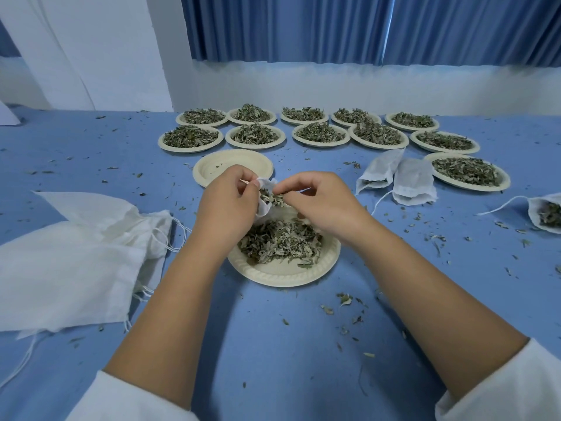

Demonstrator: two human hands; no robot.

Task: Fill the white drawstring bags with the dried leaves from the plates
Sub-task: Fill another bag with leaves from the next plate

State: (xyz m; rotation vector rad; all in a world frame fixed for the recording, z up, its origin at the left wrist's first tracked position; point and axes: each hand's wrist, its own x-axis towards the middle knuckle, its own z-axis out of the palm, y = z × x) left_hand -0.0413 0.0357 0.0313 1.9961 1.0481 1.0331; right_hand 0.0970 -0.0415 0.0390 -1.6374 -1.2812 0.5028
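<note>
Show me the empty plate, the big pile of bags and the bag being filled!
Empty cream paper plate (212,170): head view, bare floor.
Pile of white cloth drawstring bags (69,262): head view, top bag's cloth.
Small white bag being filled (266,184): head view, open rim.

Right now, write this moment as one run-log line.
step: filling bag | left hand: pinches bag open | right hand: pinches leaves at bag mouth | below: plate of leaves

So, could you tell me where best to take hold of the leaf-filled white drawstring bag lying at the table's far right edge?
Pinch the white drawstring bag by its open mouth hem, coming from the left. It lies on its side, mouth facing left with dried leaves showing, so lifting by the closed end would likely spill them.
</note>
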